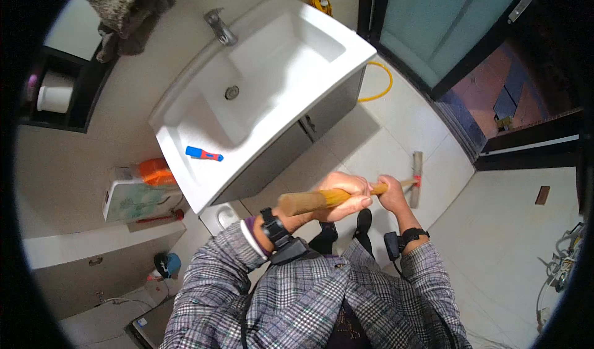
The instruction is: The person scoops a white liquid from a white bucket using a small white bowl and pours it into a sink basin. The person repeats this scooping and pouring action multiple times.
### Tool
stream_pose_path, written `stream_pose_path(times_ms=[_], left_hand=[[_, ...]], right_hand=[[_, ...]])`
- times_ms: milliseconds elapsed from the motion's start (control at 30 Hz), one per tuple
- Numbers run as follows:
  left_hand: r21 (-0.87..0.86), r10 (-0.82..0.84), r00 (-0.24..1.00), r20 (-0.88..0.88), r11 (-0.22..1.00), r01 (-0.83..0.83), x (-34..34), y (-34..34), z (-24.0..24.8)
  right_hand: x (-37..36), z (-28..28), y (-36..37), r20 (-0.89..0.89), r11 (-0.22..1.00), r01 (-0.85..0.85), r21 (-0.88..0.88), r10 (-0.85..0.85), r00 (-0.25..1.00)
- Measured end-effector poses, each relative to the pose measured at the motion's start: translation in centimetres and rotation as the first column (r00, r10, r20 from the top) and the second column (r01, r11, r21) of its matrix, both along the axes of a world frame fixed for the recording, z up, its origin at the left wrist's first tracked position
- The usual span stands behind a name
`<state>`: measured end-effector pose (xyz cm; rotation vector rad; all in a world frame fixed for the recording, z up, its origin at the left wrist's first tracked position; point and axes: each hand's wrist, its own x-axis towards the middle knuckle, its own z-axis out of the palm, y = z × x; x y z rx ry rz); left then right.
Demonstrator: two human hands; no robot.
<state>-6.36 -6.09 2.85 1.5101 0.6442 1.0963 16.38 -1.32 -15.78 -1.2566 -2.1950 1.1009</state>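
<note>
Handle [304, 202] of pale wood, long and straight, clasped by us at two places in front of the body. Left grip [348, 183] wraps it nearer the thick butt end; right grip [391, 195] is closed round it farther out, just beside the left. Neither is loose. Long axis: we trace it from the butt, nearest the camera, rightward and slightly up the view, running down and away from us. At its far end sits a narrow grey crosspiece [416, 195] with a red middle, set across the handle. Right grip is the nearer to it, a short bare stretch of wood between. We cannot tell whether the crosspiece touches the tiled floor [396, 129] or hangs above it. Our dark shoes [364, 224] show left of the crosspiece. Up and to the left, well apart from the handle: a white sink [263, 140] with a chrome faucet [221, 27]; a small blue-and-red tool [203, 154] lies on its left end. Beside its right end, a yellow hose [390, 83] curves.
</note>
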Motion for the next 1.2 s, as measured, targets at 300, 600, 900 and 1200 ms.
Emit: stream_pose_path(times_ms=[300,600,900,1200], left_hand=[[0.009,-0.076,0.992,-0.096,0.997,0.077,0.4,0.6,2.3],[0.014,-0.088,0.988,-0.124,0.996,0.09,3.7,1.2,-1.6],[0.037,-0.083,0.991,-0.106,0.995,0.087,-4.0,1.7,1.3],[-0.008,-0.139,0.986,-0.094,0.99,0.139,-2.1,1.9,-5.0]], right_hand=[[0.8,0.7,-1.7,-0.118,0.997,0.038,-0.074,-0.047,0.992],[4.1,-1.7,-0.4,-0.017,0.997,0.052,0.058,-0.051,0.999],[-5.8,-3.4,-2.5,-0.207,0.996,0.074,-0.042,-0.081,0.975],[-1.9,-6.6,-0.7,0.044,0.991,0.13,0.006,-0.131,0.99]])
